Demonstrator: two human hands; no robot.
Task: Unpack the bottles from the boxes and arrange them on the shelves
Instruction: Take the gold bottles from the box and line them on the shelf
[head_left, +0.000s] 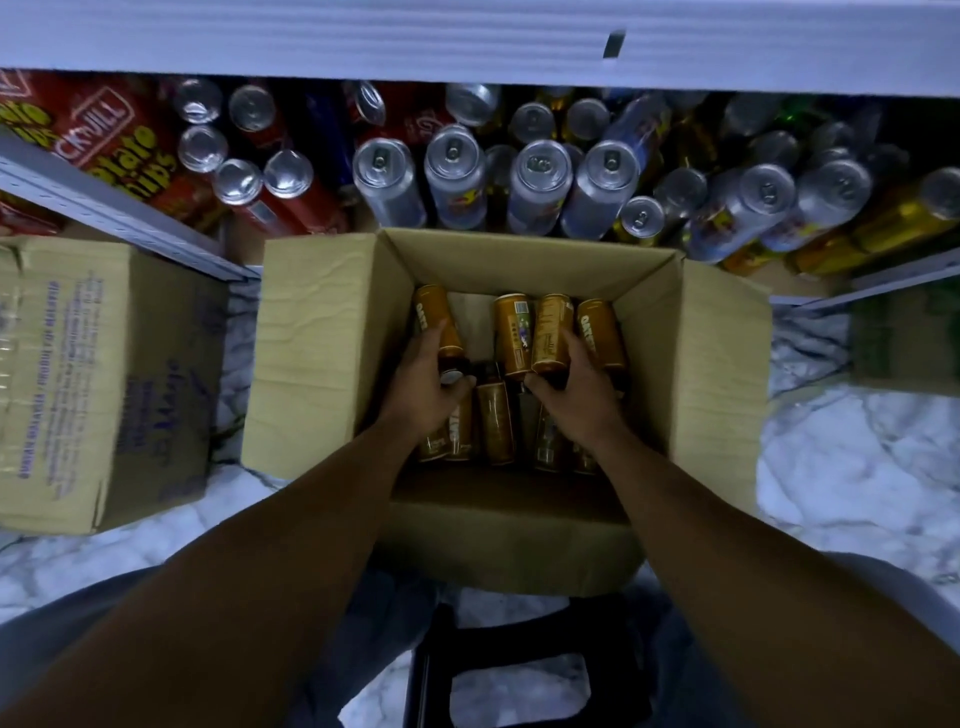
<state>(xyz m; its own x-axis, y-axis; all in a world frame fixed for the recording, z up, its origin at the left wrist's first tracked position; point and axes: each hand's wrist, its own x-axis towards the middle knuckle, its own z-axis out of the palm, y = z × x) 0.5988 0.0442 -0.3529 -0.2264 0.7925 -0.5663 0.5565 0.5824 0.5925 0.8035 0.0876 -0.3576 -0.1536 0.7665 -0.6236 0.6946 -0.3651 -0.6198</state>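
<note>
- The orange bottles (511, 332) lie on their sides inside the open box (519, 257), which stands on the floor (857, 467) in front of the shelf (519, 47).
- The left hand (431, 382) curls its fingers round one bottle (435, 317) at the left side of the box.
- The right hand (571, 387) grips a second bottle (551, 332) near the middle.
- Neither bottle is out of the box yet, and several more lie under the hands.
- The shelf holds many cans (537, 182); I cannot tell if any orange bottle stands there.
- A closed box (104, 374) at the left probably still waits, so much work seems left.
</note>
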